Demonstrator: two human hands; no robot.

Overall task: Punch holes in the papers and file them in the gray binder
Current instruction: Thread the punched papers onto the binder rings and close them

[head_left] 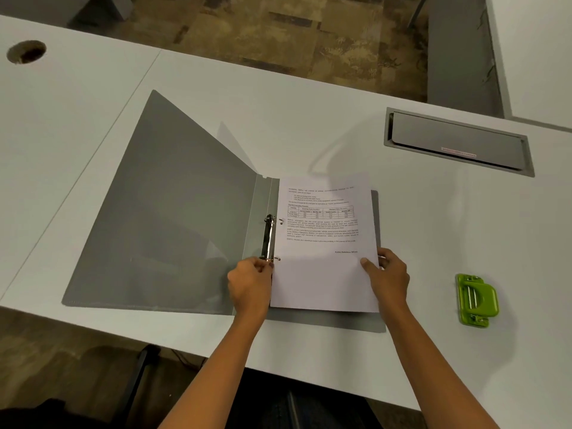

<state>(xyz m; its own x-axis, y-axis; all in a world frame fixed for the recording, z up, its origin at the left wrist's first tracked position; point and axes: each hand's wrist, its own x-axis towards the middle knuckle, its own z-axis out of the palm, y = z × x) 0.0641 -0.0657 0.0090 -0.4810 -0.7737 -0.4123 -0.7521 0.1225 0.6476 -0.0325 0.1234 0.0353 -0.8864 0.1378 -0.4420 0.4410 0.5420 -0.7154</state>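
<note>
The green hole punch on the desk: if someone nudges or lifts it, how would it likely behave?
The green hole punch sits flat on a broad base on the white desk, so it would probably slide rather than roll or tip. Its chunky plastic body with metal parts suggests it is rigid and fairly dense for its size. The hinged lever might shift when gripped.

Desk (pixel 93 125): white laminate top, filling most of the view; a straight seam (pixel 102 122) runs from 11 o'clock down toward 9 o'clock. Round cable hole (pixel 26 52) at 10 o'clock, dark inside. Grey recessed cable hatch (pixel 458 142) at 2 o'clock, lid shut, with a small label (text unreadable). Floor (pixel 278 41) at 12 o'clock: patchy brown and tan carpet. Second white surface (pixel 535 57) at 1 o'clock, separated by a grey panel (pixel 458 54). Dark shadowed space under the desk edge at 6 o'clock. Light: soft, even, overhead.
</note>
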